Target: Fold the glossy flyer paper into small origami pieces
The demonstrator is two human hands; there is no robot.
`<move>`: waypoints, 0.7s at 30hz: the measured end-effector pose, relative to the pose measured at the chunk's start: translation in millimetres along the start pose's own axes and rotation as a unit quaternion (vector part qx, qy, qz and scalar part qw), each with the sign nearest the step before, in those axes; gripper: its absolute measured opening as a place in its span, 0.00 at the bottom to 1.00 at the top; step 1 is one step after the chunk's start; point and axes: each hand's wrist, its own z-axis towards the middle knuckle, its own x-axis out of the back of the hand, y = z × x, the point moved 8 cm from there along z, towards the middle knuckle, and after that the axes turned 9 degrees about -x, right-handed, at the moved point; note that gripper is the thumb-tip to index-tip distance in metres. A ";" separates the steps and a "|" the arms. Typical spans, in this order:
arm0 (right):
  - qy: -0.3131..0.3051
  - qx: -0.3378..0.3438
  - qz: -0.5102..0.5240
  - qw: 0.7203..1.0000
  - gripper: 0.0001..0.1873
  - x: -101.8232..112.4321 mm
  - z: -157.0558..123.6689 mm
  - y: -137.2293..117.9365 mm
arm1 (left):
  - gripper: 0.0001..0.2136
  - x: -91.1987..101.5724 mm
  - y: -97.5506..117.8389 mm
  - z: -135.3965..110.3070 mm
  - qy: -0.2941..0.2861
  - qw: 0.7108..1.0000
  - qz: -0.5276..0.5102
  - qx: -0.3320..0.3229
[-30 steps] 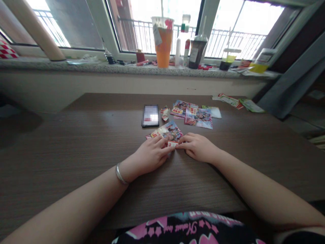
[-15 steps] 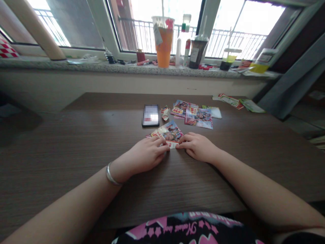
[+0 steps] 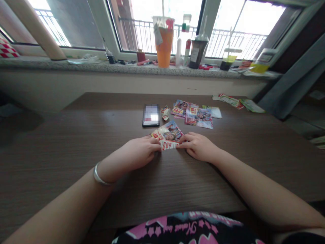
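A printed flyer [image 3: 170, 134] lies on the table in front of me, its colourful picture side up. Along its near edge runs a white strip with red print, which looks like a folded-over edge. My left hand [image 3: 142, 150], with a silver bangle at the wrist, has its fingers together on the flyer's near left corner. On the near right corner my right hand [image 3: 196, 145] pinches the paper, thumb and fingers closed. The fingertips partly hide both corners. Just beyond the flyer are a small folded paper piece [image 3: 165, 113] and a phone [image 3: 150, 115] with a blurred screen.
More flyers [image 3: 199, 117] lie overlapping behind my right hand. Several paper slips [image 3: 231, 101] rest at the table's far right. On the windowsill [image 3: 127, 67] stand an orange drink cup [image 3: 164, 44], a dark drink cup [image 3: 198, 52] and other bottles.
My left hand has slid left along the flyer's near edge, uncovering more of the white strip. The right hand has stayed at its corner.
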 end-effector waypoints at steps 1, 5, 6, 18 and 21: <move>0.001 0.001 0.001 1.000 0.19 0.2 -0.2 0.2 | 0.16 0.7 -0.4 -0.3 -0.003 1.000 -0.007 0.001; -0.001 0.005 0.001 1.000 0.19 -0.1 -1.7 1.1 | 0.16 -2.5 -4.8 -2.0 -0.029 0.999 -0.027 0.000; -0.002 0.006 0.000 1.000 0.19 -0.1 -2.1 1.5 | 0.16 -3.9 -6.3 -2.5 -0.036 0.999 -0.028 0.001; 0.007 0.022 0.003 1.000 0.19 1.9 -4.3 0.6 | 0.13 -3.0 -12.1 -1.5 0.000 0.999 -0.047 -0.002; 0.018 0.026 0.012 0.999 0.19 2.1 -4.5 0.6 | 0.11 -4.3 -12.2 1.2 0.015 0.999 -0.038 -0.002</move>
